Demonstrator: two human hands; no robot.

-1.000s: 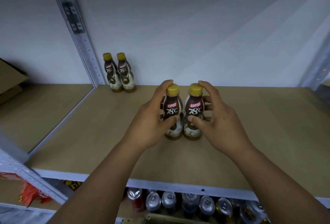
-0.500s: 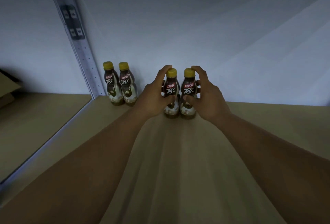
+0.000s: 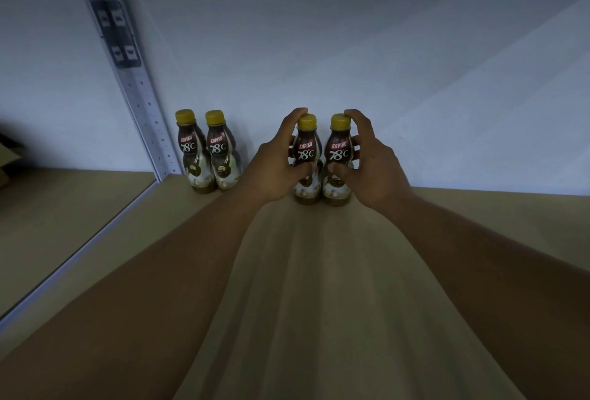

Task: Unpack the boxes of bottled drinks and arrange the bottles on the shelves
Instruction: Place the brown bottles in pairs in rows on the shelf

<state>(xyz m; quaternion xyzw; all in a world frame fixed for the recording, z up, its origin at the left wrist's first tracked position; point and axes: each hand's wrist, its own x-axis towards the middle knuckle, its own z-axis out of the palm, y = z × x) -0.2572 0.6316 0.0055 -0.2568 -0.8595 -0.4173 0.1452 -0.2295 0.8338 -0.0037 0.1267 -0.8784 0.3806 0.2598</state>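
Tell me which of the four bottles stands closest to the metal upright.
The leftmost bottle, in the free-standing pair. It stands right beside the upright; its partner is further right, and the other two bottles are in the left hand and right hand.

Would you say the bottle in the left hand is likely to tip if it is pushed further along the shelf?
Probably somewhat: the bottle in the left hand looks tall over a narrow base. Its waisted body seems easy to hold. The neighbouring bottle, held by the right hand, stands close and may steady it.
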